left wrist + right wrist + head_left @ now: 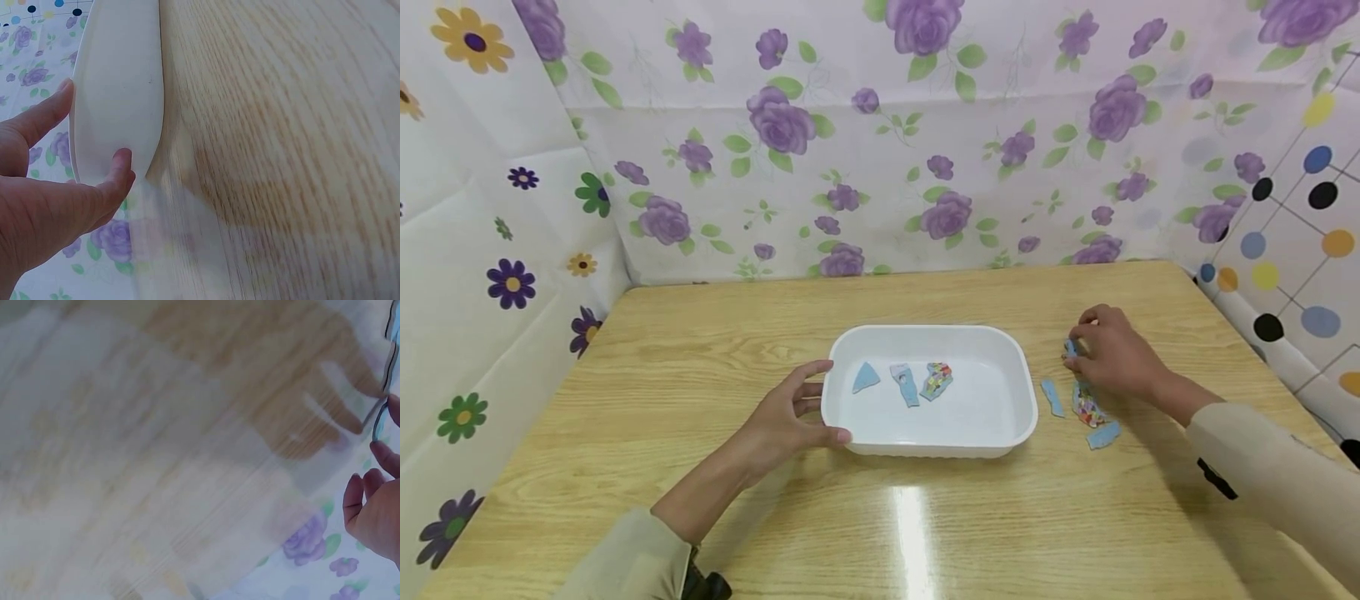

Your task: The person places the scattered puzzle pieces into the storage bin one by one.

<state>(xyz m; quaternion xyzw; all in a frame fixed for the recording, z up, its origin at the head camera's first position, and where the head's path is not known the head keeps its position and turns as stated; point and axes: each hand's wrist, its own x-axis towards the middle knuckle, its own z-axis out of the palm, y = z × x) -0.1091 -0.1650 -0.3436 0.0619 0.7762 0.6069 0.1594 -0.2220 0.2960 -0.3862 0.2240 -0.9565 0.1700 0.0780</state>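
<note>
Three pieces (907, 387) in tray (988, 400), set apart. Right of tray: three loose pieces (1052, 398) on table (715, 342), fourth piece (1071, 347) pinched by right hand (1112, 354). Left hand (784, 418) grips tray's left end. Judged: just under half of visible pieces in tray.

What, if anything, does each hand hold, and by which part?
Left hand holds the tray by its left end; right hand pinches a piece by its edges.

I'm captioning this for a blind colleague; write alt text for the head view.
A person's left hand holds one end of a white tray containing three irregular pieces; the right hand pinches a bluish piece near more pieces on a wooden table.
</note>
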